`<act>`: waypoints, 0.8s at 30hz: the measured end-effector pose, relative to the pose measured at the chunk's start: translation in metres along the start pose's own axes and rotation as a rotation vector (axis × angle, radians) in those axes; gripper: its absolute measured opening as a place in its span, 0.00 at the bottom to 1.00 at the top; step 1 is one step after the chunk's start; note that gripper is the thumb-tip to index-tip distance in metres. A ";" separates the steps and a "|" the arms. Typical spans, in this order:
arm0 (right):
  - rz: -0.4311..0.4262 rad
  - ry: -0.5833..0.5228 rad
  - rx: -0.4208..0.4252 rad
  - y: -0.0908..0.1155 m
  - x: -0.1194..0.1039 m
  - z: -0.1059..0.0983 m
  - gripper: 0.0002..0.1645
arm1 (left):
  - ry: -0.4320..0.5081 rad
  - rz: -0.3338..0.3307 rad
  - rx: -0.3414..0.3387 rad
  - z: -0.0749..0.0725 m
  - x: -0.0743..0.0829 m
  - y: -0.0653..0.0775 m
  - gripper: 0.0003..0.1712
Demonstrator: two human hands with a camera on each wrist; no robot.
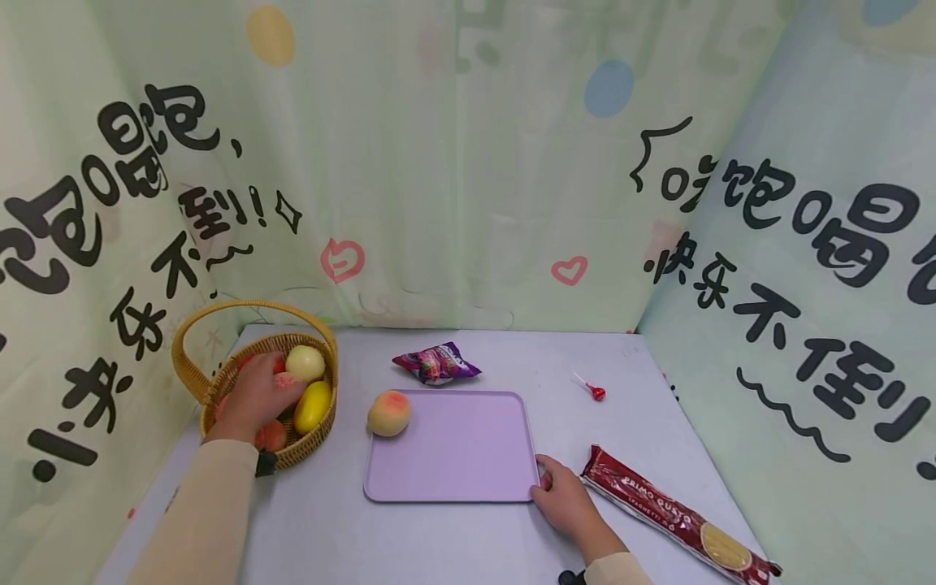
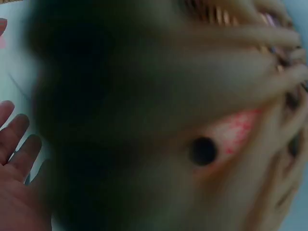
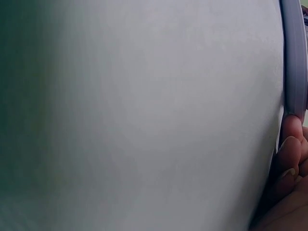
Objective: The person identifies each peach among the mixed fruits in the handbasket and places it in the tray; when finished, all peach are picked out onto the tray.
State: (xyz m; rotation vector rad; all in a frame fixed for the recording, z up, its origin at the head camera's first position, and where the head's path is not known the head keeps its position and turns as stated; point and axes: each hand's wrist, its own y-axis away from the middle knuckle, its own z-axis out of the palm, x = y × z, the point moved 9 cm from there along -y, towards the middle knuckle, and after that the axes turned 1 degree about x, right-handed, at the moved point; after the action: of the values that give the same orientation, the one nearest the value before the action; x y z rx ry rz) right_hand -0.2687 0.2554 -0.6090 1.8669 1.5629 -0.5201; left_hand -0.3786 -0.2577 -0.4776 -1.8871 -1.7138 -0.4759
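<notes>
In the head view my left hand (image 1: 257, 396) reaches over the rim of a wicker basket (image 1: 313, 445) at the left, above the fruit inside. Its fingers look loosely extended, and the left wrist view shows nothing between the visible ones. Around it lie a yellow oval fruit (image 1: 313, 406), a pale round fruit (image 1: 305, 363) and a reddish fruit (image 1: 271, 436); the hand hides others partly. My right hand (image 1: 566, 497) grips the near right corner of a light purple tray (image 1: 453, 455), thumb at the rim. A peach (image 1: 389, 413) sits at the tray's far left corner.
Behind the tray lies a purple snack bag (image 1: 437, 363). A red lollipop (image 1: 597, 393) is at the back right, and a dark red spaghetti packet (image 1: 676, 516) lies slanted beside my right hand. Printed curtains (image 1: 453, 203) enclose the white table (image 1: 322, 520) at the back and sides.
</notes>
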 end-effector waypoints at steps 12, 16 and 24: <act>-0.012 -0.009 -0.002 0.001 0.000 -0.002 0.36 | -0.022 -0.035 -0.073 0.018 -0.018 -0.003 0.42; -0.009 -0.003 -0.001 0.001 0.001 -0.003 0.36 | -0.042 -0.022 -0.091 0.026 -0.021 -0.001 0.45; -0.024 -0.007 0.004 0.002 -0.002 -0.003 0.36 | -0.075 -0.010 -0.096 0.028 -0.020 0.005 0.43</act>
State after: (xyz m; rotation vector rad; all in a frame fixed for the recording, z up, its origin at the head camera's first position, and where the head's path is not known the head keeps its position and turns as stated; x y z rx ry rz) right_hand -0.2673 0.2558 -0.6057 1.8498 1.5824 -0.5393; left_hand -0.3788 -0.2572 -0.5126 -1.9877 -1.7785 -0.5054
